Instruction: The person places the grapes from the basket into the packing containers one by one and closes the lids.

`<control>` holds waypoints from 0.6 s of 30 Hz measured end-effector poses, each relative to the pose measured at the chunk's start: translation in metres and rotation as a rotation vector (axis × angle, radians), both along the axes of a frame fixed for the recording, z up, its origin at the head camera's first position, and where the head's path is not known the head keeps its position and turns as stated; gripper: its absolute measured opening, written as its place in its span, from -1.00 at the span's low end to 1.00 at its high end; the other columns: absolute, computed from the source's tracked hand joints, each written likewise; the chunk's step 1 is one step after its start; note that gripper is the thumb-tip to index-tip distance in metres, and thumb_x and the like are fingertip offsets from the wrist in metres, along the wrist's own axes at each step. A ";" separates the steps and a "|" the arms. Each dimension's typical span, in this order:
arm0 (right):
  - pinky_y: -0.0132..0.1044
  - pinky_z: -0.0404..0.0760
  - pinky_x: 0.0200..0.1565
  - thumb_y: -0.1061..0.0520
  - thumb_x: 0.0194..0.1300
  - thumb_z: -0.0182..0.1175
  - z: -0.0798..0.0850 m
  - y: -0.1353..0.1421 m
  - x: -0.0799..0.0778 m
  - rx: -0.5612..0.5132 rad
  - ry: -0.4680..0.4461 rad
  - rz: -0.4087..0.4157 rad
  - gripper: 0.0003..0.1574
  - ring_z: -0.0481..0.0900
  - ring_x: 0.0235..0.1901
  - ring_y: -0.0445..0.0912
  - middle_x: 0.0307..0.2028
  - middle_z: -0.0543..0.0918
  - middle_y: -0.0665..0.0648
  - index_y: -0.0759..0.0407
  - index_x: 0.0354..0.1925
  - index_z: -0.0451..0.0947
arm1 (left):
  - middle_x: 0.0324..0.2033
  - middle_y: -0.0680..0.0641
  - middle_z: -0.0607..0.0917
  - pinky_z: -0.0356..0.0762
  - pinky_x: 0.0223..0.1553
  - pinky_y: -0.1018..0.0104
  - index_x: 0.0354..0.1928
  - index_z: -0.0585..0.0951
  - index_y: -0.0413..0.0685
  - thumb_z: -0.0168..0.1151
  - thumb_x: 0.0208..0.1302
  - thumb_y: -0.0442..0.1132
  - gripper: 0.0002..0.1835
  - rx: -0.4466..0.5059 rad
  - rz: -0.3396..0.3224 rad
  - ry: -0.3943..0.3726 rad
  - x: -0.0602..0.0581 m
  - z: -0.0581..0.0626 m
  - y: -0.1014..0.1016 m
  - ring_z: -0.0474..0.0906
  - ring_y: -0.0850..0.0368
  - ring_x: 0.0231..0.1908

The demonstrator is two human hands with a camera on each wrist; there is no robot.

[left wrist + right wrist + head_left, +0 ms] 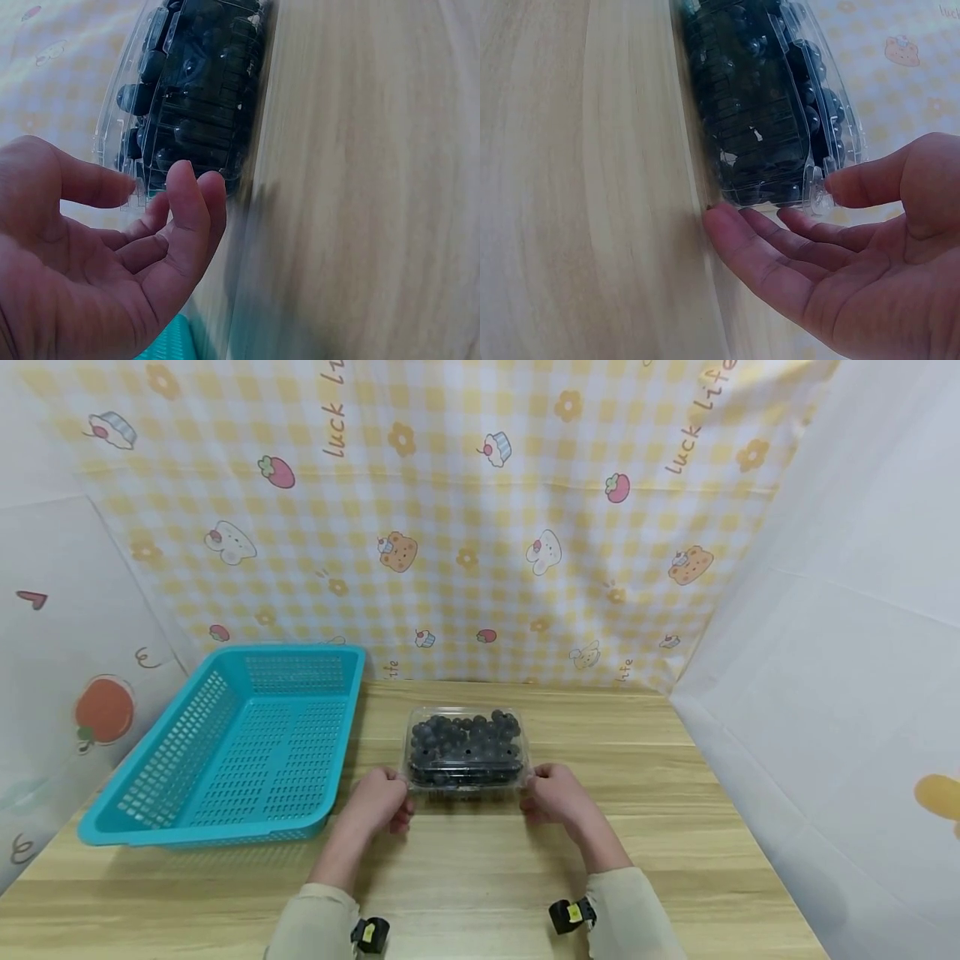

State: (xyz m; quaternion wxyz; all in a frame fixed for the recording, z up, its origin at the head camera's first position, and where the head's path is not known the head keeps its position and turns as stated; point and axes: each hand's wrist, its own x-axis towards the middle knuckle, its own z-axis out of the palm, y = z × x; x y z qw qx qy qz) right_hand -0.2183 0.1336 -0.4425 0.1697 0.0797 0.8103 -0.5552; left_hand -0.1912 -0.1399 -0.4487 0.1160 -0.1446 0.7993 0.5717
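Note:
A clear plastic clamshell box full of dark grapes stands on the wooden table with its lid on. At its near left corner my left hand holds the rim, thumb on the small corner tab and fingers bent beneath. The near right corner is held by my right hand in a similar way, the thumb pressed to the tab. In the right wrist view the other fingers reach under the rim beside the box's end wall.
A large turquoise plastic basket with perforated walls stands left of the box, close to my left forearm. Behind the wooden table hangs a yellow checked cloth. White sheets flank both sides.

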 end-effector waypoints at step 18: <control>-0.03 0.85 -0.14 0.21 0.64 -0.02 -0.003 0.003 -0.007 0.048 -0.002 0.043 -0.63 0.72 -0.25 0.00 -0.18 0.73 0.32 0.50 0.12 0.55 | -0.51 -0.15 0.65 0.70 -0.50 0.29 0.18 0.47 -0.42 -0.10 0.52 -0.31 -0.63 0.041 -0.002 -0.042 -0.006 0.000 0.000 0.56 0.12 -0.58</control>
